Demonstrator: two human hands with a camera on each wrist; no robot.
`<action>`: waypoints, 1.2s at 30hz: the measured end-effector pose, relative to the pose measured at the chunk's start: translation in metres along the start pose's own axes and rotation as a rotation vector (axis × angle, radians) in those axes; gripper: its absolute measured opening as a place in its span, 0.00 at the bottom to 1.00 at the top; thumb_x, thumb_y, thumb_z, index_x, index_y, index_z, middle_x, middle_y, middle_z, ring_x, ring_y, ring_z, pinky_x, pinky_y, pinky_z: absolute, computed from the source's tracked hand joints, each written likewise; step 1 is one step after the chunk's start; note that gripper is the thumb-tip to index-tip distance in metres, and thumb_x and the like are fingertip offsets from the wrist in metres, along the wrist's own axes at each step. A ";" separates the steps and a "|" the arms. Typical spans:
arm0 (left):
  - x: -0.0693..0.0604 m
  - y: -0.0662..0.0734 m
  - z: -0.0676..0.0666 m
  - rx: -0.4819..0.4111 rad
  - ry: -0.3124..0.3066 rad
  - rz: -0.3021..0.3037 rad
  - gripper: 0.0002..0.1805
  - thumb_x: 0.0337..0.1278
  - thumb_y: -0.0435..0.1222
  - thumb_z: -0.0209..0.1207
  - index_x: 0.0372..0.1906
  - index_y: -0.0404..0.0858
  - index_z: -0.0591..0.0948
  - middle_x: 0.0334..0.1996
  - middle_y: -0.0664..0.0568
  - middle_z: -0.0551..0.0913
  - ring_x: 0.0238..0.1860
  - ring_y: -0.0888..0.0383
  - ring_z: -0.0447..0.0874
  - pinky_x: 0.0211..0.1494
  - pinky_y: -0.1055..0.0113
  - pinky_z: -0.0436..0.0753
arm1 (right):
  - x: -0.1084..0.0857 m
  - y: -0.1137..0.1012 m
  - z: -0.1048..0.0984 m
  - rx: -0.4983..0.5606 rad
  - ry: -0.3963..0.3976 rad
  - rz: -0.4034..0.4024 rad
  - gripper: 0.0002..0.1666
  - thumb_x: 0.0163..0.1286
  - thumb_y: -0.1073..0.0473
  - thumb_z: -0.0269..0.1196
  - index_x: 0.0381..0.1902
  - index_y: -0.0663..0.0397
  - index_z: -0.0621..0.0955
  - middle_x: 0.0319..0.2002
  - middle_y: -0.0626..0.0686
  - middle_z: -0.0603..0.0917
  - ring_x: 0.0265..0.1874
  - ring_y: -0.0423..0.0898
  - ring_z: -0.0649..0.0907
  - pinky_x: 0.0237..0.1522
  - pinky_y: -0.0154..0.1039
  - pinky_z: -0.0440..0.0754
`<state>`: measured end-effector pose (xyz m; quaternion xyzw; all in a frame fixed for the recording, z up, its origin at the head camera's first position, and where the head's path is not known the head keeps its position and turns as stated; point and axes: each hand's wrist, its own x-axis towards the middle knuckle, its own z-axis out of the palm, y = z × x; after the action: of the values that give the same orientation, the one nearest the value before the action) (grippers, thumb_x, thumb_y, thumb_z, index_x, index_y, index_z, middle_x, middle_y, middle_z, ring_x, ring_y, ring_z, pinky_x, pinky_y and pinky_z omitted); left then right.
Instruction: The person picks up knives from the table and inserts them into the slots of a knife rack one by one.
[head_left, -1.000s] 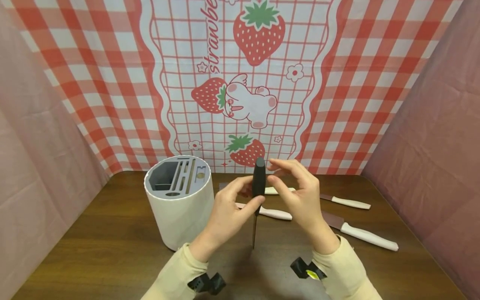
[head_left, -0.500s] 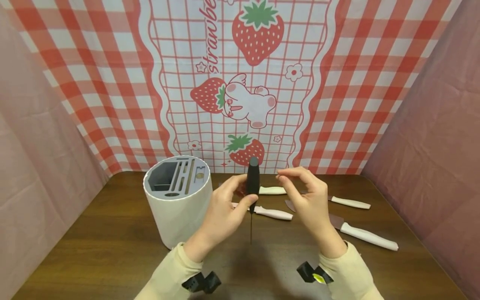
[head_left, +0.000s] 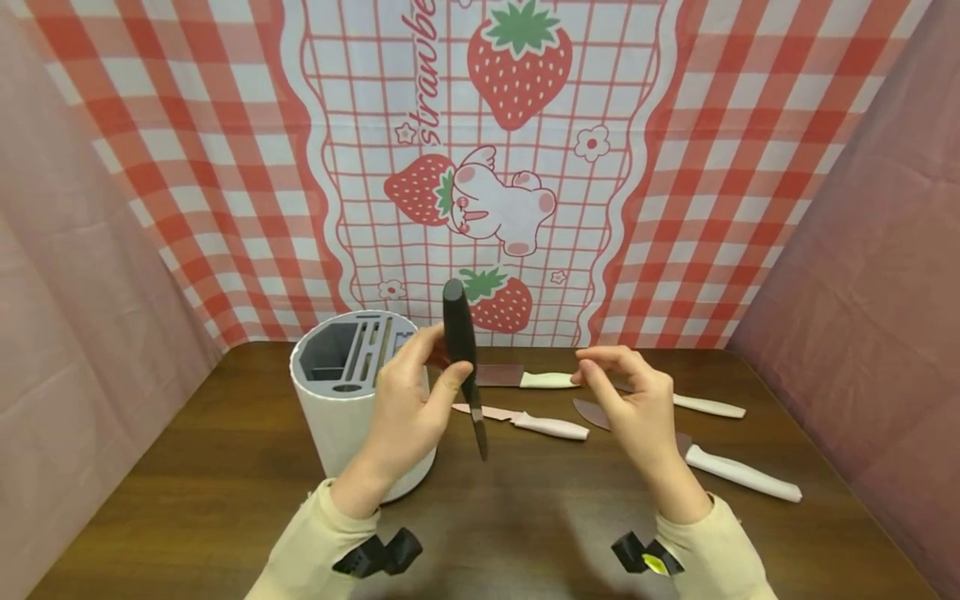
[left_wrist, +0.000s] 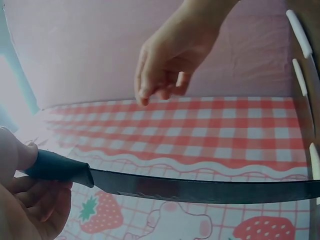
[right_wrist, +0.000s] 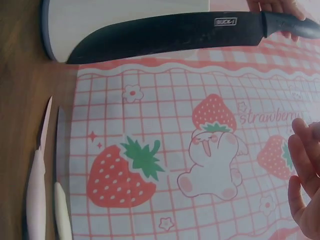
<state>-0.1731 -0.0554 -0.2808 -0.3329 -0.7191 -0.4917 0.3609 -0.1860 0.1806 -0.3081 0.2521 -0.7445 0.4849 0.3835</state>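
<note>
Left hand [head_left: 408, 398] grips a black knife [right_wrist: 175, 39] by its handle, blade down, near the white knife holder [head_left: 333, 433] with its grey slotted insert [head_left: 362, 360]. Loosely curled, the right hand [head_left: 636, 404] hangs above white-handled knives [head_left: 553, 427] on the table [head_left: 525, 525].

1. Losing part of the white holder [head_left: 330, 442] now, behind the left hand [head_left: 408, 400].
2. Missing the tip of the black knife [left_wrist: 175, 189], cut off by the left wrist view's right edge.
3. Catching only part of the rear right white-handled knife [head_left: 708, 407], past the right hand [head_left: 633, 408].

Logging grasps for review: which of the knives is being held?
The black-handled knife, gripped in the left hand; the pale-handled knives lie on the table.
</note>
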 end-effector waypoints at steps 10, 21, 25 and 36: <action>0.006 0.007 -0.018 0.047 0.090 0.034 0.16 0.54 0.37 0.59 0.46 0.32 0.76 0.30 0.47 0.79 0.34 0.58 0.77 0.41 0.68 0.76 | -0.015 0.010 -0.011 -0.039 0.006 0.094 0.08 0.57 0.74 0.60 0.35 0.63 0.81 0.21 0.51 0.83 0.26 0.31 0.82 0.31 0.23 0.77; 0.010 0.018 -0.033 -0.008 0.174 0.086 0.13 0.54 0.37 0.59 0.41 0.31 0.77 0.29 0.47 0.78 0.32 0.61 0.74 0.42 0.68 0.73 | -0.027 0.018 -0.024 -0.044 0.048 0.158 0.07 0.58 0.74 0.59 0.35 0.66 0.81 0.21 0.45 0.83 0.25 0.32 0.82 0.34 0.23 0.75; 0.011 0.020 -0.036 -0.024 0.200 0.098 0.13 0.55 0.38 0.58 0.41 0.32 0.78 0.31 0.47 0.79 0.32 0.61 0.73 0.40 0.67 0.72 | -0.031 0.027 -0.028 -0.050 0.051 0.140 0.08 0.57 0.75 0.60 0.36 0.66 0.81 0.21 0.47 0.83 0.25 0.31 0.82 0.34 0.22 0.75; 0.015 0.025 -0.049 -0.129 0.317 0.101 0.20 0.53 0.37 0.59 0.44 0.24 0.75 0.37 0.51 0.82 0.38 0.59 0.79 0.49 0.66 0.74 | -0.037 0.030 -0.039 -0.084 0.054 0.158 0.07 0.58 0.73 0.59 0.35 0.66 0.81 0.20 0.47 0.82 0.25 0.32 0.82 0.31 0.22 0.75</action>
<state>-0.1509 -0.0929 -0.2439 -0.3093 -0.6025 -0.5643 0.4721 -0.1747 0.2291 -0.3447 0.1632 -0.7711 0.4888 0.3739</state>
